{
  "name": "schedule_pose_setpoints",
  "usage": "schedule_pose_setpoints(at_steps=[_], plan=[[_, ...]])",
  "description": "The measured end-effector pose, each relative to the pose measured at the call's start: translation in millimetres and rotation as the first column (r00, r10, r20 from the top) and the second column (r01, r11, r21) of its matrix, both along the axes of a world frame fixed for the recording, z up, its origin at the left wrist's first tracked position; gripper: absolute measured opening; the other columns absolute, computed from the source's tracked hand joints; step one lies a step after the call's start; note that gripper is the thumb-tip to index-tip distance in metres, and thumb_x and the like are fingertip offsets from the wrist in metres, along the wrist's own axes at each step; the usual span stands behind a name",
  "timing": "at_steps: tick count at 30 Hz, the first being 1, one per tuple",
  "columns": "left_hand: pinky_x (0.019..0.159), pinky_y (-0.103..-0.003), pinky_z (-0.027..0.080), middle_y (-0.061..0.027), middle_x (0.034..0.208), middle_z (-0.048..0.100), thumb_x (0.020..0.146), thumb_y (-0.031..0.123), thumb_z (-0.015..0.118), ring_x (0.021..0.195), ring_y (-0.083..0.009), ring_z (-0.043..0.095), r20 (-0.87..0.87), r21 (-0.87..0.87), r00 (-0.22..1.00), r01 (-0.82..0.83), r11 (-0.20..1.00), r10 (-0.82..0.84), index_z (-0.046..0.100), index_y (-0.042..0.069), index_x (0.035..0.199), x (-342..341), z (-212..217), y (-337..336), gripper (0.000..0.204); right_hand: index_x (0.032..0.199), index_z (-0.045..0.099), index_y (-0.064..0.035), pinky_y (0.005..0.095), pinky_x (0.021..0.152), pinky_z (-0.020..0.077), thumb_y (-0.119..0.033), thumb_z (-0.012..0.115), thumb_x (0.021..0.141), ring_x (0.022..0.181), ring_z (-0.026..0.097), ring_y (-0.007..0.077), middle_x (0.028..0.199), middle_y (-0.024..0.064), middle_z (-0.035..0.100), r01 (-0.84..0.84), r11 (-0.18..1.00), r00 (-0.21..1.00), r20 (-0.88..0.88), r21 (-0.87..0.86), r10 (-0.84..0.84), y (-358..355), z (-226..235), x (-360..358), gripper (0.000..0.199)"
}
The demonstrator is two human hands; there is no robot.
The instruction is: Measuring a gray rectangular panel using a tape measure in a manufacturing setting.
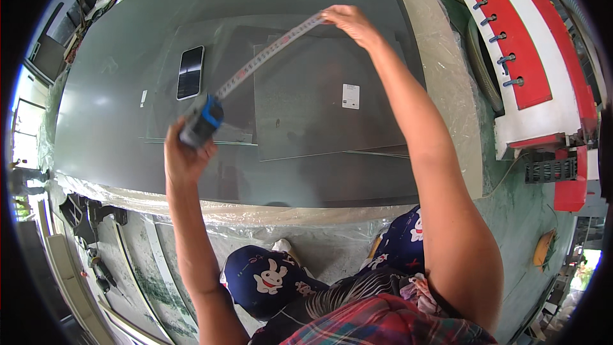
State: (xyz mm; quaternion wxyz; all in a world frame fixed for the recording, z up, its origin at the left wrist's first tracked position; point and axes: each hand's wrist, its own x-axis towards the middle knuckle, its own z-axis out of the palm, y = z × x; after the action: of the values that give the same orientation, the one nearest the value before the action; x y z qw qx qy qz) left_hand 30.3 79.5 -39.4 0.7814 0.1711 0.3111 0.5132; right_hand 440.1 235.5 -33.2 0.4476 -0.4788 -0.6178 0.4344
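My left hand (pixel 188 153) grips a black and blue tape measure (pixel 203 122) by its case, slightly blurred. From the case a pale tape blade (pixel 262 56) runs up and to the right. My right hand (pixel 348 20) pinches the blade's free end between thumb and fingers. The stretched blade hangs over thin dark sheets (pixel 306 121) that lie overlapping on a large dark grey board (pixel 115 147). A white-edged phone (pixel 190 73) rests face up just beyond the tape case. On one sheet sits a small white label (pixel 350 96).
Clear plastic wrap (pixel 147 198) hangs along the board's near edge. A tan panel (pixel 447 83) borders its right side. Farther right stands a red and white machine (pixel 511 32) with several blue-handled levers. A power drill (pixel 99 269) lies at lower left.
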Motion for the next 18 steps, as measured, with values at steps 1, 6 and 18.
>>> schedule_pose_setpoints(at_steps=[1,6,18], plan=[[0.055,-0.034,0.051,-0.0089,0.087,0.063,0.089,0.028,0.050,0.065,-0.0211,0.061,-0.066,-0.005,0.997,0.029,1.000,-0.029,0.057,0.009,0.103,-0.4,9.4,22.8,0.025,0.095,0.067,-0.0007,0.0244,0.081,0.0447,-0.024,0.063,0.085,0.085,0.062,0.0124,0.087,0.0062,0.068,0.062,0.998,0.997,0.049,-0.014,-0.061,-1.8,1.4,16.6,0.025],[0.049,-0.032,0.044,-0.0081,0.077,0.057,0.087,0.027,0.050,0.054,-0.0182,0.051,-0.301,-0.050,0.947,0.100,0.994,-0.110,0.055,0.008,0.096,56.1,26.4,115.2,0.022,0.082,0.067,-0.0033,0.0280,0.056,0.0380,-0.034,0.061,0.082,0.062,0.047,0.0105,0.065,0.0007,0.055,0.383,0.918,0.900,0.180,0.105,-0.396,-4.0,-40.8,136.9,0.031],[0.050,-0.029,0.039,-0.0142,0.075,0.055,0.086,0.031,0.048,0.048,-0.0131,0.043,-0.529,-0.331,0.814,0.061,0.942,-0.239,0.051,0.008,0.097,129.0,-7.6,201.5,0.026,0.083,0.065,-0.0022,0.0275,0.056,0.0392,-0.028,0.066,0.082,0.059,0.046,0.0092,0.066,-0.0007,0.054,0.730,0.680,0.672,0.245,-0.063,-0.699,-37.0,-94.7,211.6,0.026]])
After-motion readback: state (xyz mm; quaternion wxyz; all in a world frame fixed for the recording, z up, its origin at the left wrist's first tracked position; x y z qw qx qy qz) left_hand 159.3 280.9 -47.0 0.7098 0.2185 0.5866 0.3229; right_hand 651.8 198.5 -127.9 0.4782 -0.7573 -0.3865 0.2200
